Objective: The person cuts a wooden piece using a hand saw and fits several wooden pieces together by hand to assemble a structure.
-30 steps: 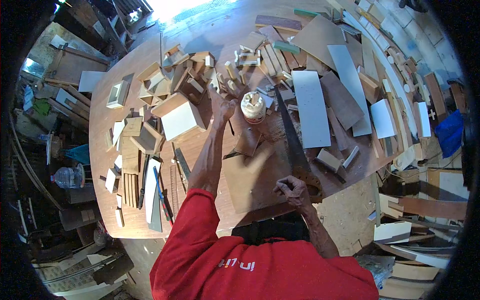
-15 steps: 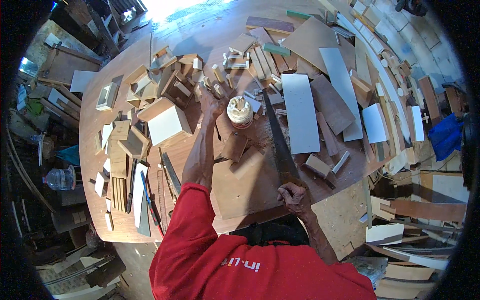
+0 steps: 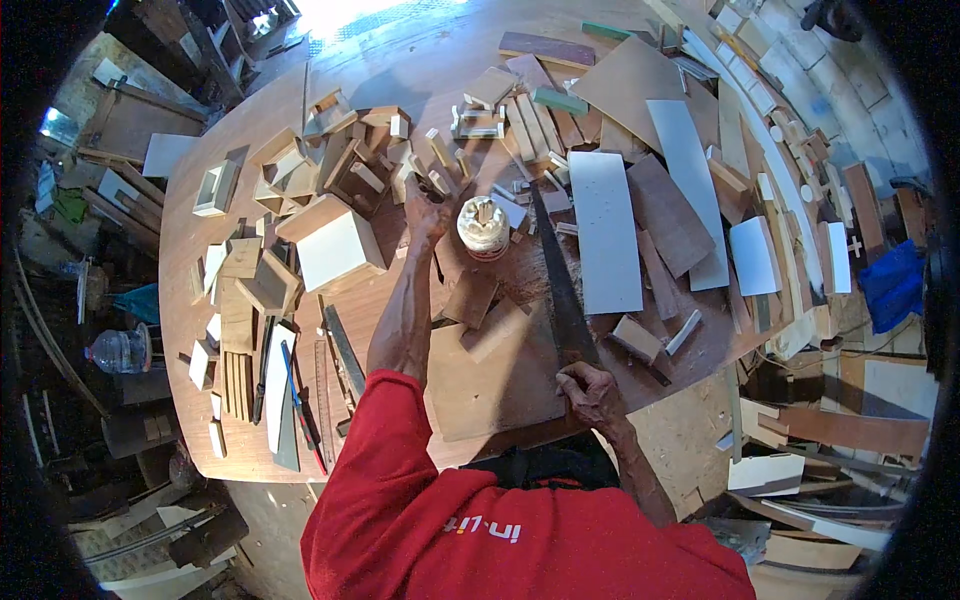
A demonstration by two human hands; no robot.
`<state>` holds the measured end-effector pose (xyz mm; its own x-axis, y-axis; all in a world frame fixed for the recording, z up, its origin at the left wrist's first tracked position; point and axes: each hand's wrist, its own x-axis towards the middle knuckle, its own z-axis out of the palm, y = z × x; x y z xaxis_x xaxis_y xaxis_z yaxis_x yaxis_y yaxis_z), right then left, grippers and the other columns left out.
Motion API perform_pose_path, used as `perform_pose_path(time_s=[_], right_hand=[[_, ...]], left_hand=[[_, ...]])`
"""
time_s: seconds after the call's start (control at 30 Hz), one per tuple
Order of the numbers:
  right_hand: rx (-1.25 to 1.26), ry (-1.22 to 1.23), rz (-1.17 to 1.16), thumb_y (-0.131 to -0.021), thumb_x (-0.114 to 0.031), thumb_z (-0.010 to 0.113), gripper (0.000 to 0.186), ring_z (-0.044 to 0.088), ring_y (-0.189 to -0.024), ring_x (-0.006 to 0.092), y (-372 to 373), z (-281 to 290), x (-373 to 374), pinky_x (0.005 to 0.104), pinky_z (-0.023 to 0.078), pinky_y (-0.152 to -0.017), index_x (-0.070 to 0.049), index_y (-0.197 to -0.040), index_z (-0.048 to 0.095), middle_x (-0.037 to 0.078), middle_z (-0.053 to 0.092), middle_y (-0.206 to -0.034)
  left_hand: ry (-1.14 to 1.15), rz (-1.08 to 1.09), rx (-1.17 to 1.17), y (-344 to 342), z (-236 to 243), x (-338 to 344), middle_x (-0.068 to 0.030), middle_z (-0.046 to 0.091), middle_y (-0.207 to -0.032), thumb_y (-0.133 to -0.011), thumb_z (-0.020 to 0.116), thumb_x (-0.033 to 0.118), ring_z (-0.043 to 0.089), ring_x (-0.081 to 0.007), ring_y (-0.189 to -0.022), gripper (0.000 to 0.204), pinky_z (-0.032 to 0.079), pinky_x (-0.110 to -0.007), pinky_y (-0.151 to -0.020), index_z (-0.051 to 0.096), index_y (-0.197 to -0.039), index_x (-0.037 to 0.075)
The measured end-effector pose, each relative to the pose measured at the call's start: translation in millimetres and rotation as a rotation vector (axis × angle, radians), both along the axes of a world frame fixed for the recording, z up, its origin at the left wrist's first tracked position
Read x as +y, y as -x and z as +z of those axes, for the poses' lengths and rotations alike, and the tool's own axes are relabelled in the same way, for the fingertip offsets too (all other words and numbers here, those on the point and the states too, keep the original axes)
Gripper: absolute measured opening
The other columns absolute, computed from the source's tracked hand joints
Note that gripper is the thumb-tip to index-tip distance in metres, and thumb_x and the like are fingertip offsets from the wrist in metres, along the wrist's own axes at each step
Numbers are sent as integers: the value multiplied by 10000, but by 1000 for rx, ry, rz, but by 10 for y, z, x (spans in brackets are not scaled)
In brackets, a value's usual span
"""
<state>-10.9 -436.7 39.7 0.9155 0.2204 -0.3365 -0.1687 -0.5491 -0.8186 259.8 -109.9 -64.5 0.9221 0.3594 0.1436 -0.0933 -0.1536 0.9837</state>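
My left hand [image 3: 428, 217] reaches out over the middle of the table, fingers closed, among small upright wooden blocks [image 3: 439, 150]. What it grips, if anything, I cannot make out. Just right of it stands a round tub [image 3: 484, 228] with a whitish top and short sticks in it. My right hand [image 3: 592, 396] is curled closed at the table's near edge, against the wide end of a handsaw [image 3: 560, 280]. The dark blade points away from me; its handle is not clearly visible. Left of the saw lies a flat brown board [image 3: 480, 390], with a brown wood block [image 3: 470, 298] at its far edge.
Small wooden boxes [image 3: 335, 250] and offcuts crowd the left side. A blue-and-red pen-like tool [image 3: 300, 405] and a ruler [image 3: 327, 400] lie near the front left. White panels [image 3: 606, 235] and brown boards [image 3: 668, 215] cover the right. Stacked timber [image 3: 850, 425] stands beyond the right edge.
My left hand has shifted very slightly to the right and nearer to me. The right hand stays almost still by the saw, and the view has moved a little.
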Motion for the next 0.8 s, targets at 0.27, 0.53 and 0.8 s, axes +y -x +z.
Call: perform_pose_path(time_s=[0.27,0.53,0.8], right_hand=[[62,-1,0,-933,-270,575,269,696,-767,256,-52,23,18,360,532,-703,-21,-981,666,126,703,-793],[-108,-170,-93,-923,-170,614,214,625,-796,160,-469,468,364,312,502,-749,1,-1048,639,75,669,-870],[-355,-585,28,-837,-195,695,575,570,-1161,290,-758,204,914,406,498,-915,-14,-1338,479,211,546,-1281]], left_hand=[[-452,109,-57,270,505,-30,-189,588,-1183,-731,793,84,604,-291,-1108,696,543,-372,-864,382,-1284,-14],[-212,6,-105,1176,1284,-21,-226,597,-1200,-731,782,20,639,-304,-1055,714,546,-364,-867,340,-1288,-41],[277,-306,167,2396,1352,-205,-72,527,-1142,-711,757,-49,582,-254,-1015,650,543,-394,-892,444,-1268,75]])
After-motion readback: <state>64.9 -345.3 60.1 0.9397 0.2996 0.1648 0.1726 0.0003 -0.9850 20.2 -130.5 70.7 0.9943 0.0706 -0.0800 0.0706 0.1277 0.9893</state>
